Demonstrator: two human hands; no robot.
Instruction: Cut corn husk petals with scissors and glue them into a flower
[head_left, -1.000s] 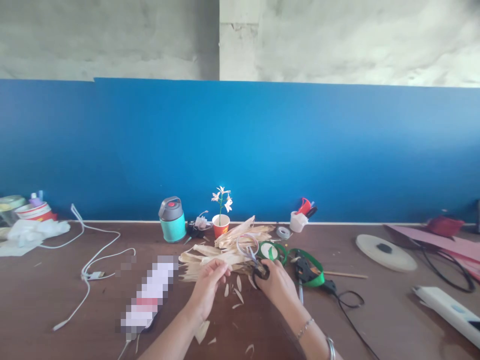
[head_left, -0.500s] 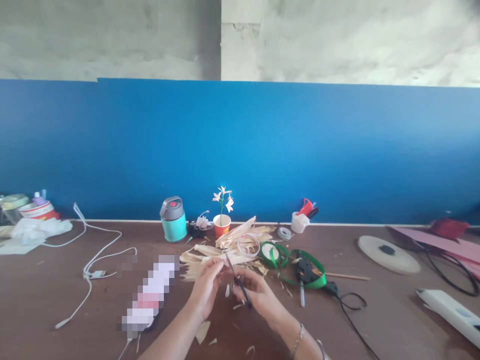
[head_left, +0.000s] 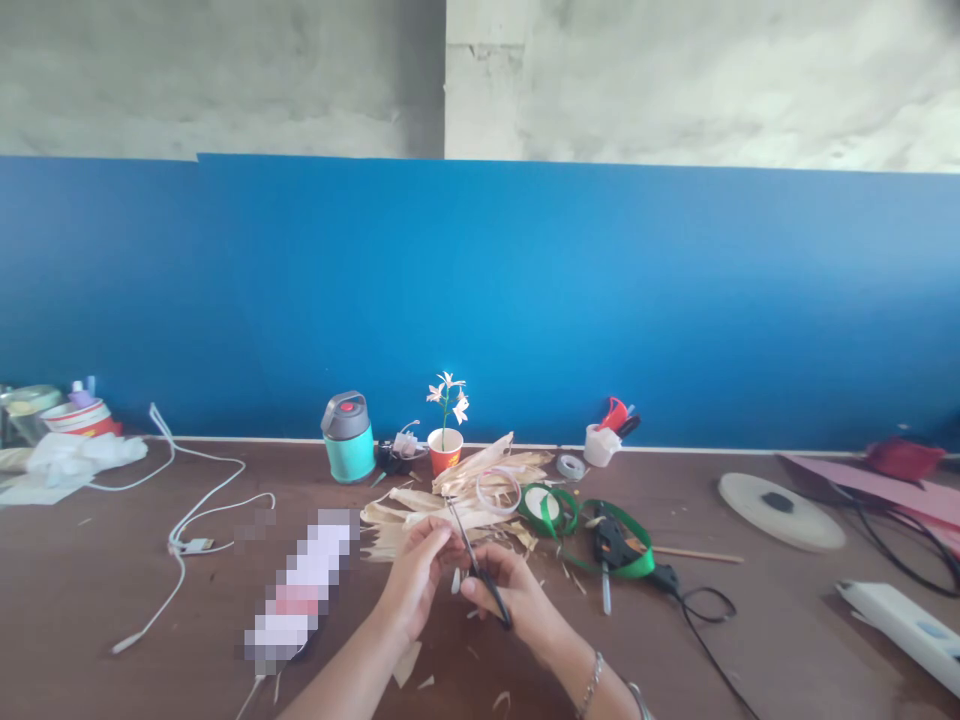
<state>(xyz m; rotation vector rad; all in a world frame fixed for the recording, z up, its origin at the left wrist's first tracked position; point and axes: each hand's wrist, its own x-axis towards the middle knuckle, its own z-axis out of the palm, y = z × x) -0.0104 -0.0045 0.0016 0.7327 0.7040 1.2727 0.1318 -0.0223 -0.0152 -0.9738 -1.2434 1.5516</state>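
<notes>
In the head view my right hand (head_left: pixel 506 590) is closed round the dark handles of a pair of scissors (head_left: pixel 487 585), whose blades point up and to the left. Close beside the blades, my left hand (head_left: pixel 421 565) is pinched shut; what it holds, if anything, is too small to make out. Just beyond both hands lies a heap of pale dried husks (head_left: pixel 409 508). A pale ring-shaped roll (head_left: pixel 499 491) rests on the heap. Small cut scraps (head_left: pixel 407 664) are scattered on the table below my hands.
Behind the husks stand a paper cup with white flowers (head_left: pixel 445 453) and a turquoise flask (head_left: pixel 349 445). To the right lie green ribbon (head_left: pixel 551 508), a black glue gun (head_left: pixel 615 540) with its cord, and a thin stick (head_left: pixel 697 554). White cables (head_left: pixel 180 520) run along the left.
The scissors and my right hand have shifted slightly, with the right thumb now more extended over the handles. My left hand stays pinched in nearly the same place.
</notes>
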